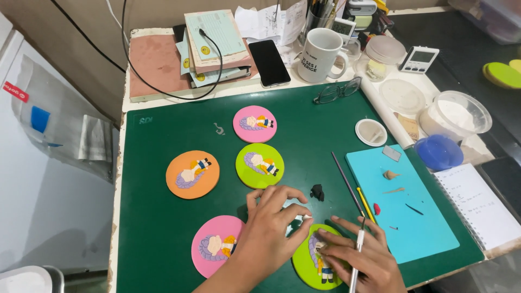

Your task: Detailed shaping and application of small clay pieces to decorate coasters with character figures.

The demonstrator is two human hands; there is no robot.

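My left hand point(269, 223) rests on the green cutting mat point(163, 217), its fingertips pinching at the top of a lime clay disc point(305, 266) that carries a small figure. My right hand point(358, 254) lies on that same disc and holds a thin metal modelling tool point(355, 260) upright against its fingers. A pink disc point(213, 245) with a figure sits just left of my left wrist. Farther up the mat lie an orange disc point(192, 174), a second lime disc point(260, 165) and a second pink disc point(254, 123).
A black clay lump point(317, 191), a dark stick point(347, 183) and a yellow tool point(365, 204) lie beside a blue sheet point(418, 217) with clay bits. Behind stand a white mug point(320, 54), phone point(268, 62), glasses point(336, 91), powder tub point(456, 115), blue lid point(438, 152) and notebook point(477, 206).
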